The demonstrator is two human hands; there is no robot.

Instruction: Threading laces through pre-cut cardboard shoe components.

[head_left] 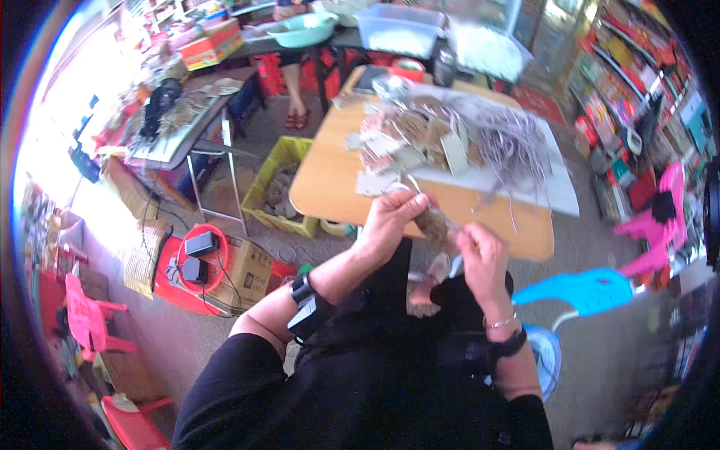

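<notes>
Close in front of my body, over the near edge of the wooden table (330,169), my left hand (391,223) pinches a small brown, rough-looking piece (433,226). A white cord (412,183) sticks up from beside its thumb. My right hand (484,259) is closed at the piece's right end, fingertips pressed together; what they pinch is too blurred to make out. Beyond my hands lie pale grey cards (455,152), brown bundles (411,127) and a loose heap of lavender cords (510,139) on a white sheet (561,184).
A yellow crate (259,202) with greyish pieces stands left of the table. Further left is a red stool (169,270) with black adapters. A blue chair (592,292) is at the right. Clear tubs (401,30) and another person's leg (293,86) show at the back.
</notes>
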